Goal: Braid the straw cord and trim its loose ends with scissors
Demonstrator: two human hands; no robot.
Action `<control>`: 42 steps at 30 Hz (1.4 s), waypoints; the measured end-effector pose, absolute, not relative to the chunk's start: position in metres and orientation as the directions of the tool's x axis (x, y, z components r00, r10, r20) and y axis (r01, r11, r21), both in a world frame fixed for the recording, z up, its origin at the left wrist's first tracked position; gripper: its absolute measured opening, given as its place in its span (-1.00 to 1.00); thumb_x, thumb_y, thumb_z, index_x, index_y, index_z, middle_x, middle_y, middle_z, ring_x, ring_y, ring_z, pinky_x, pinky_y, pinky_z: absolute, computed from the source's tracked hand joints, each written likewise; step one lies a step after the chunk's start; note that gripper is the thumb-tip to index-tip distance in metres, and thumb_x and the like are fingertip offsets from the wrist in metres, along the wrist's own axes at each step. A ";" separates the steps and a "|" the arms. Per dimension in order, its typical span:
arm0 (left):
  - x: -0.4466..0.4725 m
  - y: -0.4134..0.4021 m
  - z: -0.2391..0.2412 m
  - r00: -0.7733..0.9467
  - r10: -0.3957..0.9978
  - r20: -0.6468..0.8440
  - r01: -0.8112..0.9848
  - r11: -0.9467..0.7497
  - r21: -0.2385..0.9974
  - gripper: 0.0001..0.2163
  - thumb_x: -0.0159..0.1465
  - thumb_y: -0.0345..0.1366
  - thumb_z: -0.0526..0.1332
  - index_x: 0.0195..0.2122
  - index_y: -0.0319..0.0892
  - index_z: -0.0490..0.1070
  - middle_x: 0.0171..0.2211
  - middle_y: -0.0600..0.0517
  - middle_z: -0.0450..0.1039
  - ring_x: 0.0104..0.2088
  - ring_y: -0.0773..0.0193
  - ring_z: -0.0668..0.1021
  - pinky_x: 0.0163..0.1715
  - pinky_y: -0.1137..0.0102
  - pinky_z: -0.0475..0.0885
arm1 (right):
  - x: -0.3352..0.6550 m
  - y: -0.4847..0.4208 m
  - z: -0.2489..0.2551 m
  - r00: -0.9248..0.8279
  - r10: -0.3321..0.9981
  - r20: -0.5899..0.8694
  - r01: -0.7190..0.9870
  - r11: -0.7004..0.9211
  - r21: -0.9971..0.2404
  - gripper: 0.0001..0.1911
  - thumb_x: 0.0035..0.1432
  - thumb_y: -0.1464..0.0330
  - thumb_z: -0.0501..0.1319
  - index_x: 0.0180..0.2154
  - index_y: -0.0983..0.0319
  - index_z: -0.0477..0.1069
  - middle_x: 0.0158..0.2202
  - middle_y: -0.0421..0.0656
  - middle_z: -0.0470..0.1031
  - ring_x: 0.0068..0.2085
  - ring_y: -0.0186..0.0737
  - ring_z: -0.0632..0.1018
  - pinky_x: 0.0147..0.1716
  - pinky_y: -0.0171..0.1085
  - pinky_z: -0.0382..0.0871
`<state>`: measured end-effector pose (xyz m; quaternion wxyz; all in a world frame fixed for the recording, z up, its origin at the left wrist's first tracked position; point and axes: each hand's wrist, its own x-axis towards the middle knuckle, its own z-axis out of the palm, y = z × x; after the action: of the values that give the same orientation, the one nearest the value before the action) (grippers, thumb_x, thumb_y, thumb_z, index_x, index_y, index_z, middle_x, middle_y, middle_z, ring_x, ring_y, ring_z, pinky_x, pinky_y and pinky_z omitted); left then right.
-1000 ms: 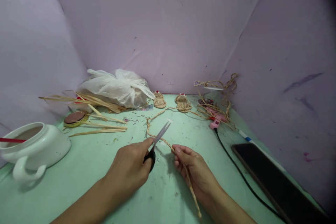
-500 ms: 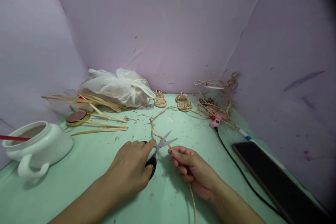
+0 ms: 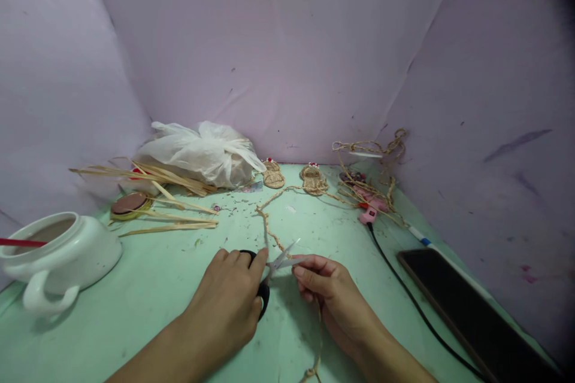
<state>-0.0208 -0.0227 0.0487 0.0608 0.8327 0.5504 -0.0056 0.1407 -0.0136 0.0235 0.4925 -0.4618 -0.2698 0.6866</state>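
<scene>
My left hand (image 3: 229,299) grips black-handled scissors (image 3: 274,266), whose blades stand open in a narrow V. The blade tips straddle a braided straw cord (image 3: 269,227) right beside my right hand (image 3: 332,296). That hand is closed and pinches the cord just past the blades. From the pinch the cord runs away across the green table (image 3: 148,287) toward the back and also trails down under my right wrist to the near edge.
A white ceramic pot (image 3: 58,257) with a red stick stands at the left. Straw strips (image 3: 166,197), a round tin, a white plastic bag (image 3: 202,152), two small woven sandals (image 3: 291,176), a pink glue gun (image 3: 368,212) with its black cable and a dark tablet (image 3: 476,311) lie around.
The scissors came down from pointing away, opened, and moved onto the cord beside my right fingers. My right hand shifted its pinch up the cord; the loose end slid toward me.
</scene>
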 end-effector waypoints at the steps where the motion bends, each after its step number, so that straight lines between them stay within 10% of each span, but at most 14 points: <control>1: -0.021 -0.023 0.049 0.395 0.915 -0.080 0.917 -0.388 0.092 -0.49 0.05 -0.39 0.01 0.09 -0.20 0.14 -0.25 -0.11 0.38 -0.22 0.09 0.37 -0.17 0.18 0.18 | 0.140 -0.014 0.023 -0.086 0.926 -0.367 -0.425 -0.367 -0.828 -0.82 -0.37 0.46 0.36 -0.55 0.35 0.48 -0.70 -0.26 0.32 -0.66 -0.48 0.24 -0.64 -0.42 0.05; 25: -0.026 -0.019 0.046 0.467 0.875 -0.125 0.882 -0.449 0.144 -0.47 0.04 -0.47 0.00 0.10 -0.16 0.09 -0.24 -0.07 0.42 -0.25 0.14 0.42 -0.17 0.23 0.26 | 0.141 -0.016 0.017 -0.193 0.905 -0.378 -0.506 -0.422 -0.752 -0.85 -0.33 0.47 0.37 -0.57 0.35 0.44 -0.71 -0.26 0.30 -0.65 -0.51 0.24 -0.69 -0.50 0.06; 34: -0.037 -0.014 0.059 0.395 0.917 -0.051 0.871 -0.357 0.338 -0.69 0.09 -0.44 -0.02 -0.14 -0.04 0.28 -0.38 0.08 0.47 -0.35 0.23 0.49 -0.40 0.44 0.30 | 0.142 -0.013 0.017 -0.180 0.896 -0.405 -0.578 -0.430 -0.694 -0.77 -0.33 0.51 0.37 -0.47 0.35 0.48 -0.62 -0.24 0.37 -0.64 -0.53 0.28 -0.70 -0.53 0.14; 42: -0.036 -0.012 0.056 0.403 0.915 0.032 0.907 -0.404 0.116 -0.52 0.06 -0.37 0.01 0.07 -0.16 0.16 -0.26 -0.07 0.43 -0.25 0.11 0.43 -0.23 0.26 0.24 | 0.142 -0.011 0.014 -0.137 0.896 -0.422 -0.507 -0.429 -0.748 -0.79 -0.20 0.40 0.35 -0.42 0.36 0.49 -0.56 -0.20 0.43 -0.63 -0.53 0.32 -0.66 -0.52 0.22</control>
<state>-0.0361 -0.0115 0.0559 0.0400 0.8367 0.5444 0.0453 0.1422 -0.0111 0.0136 0.4866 -0.4415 -0.2206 0.7209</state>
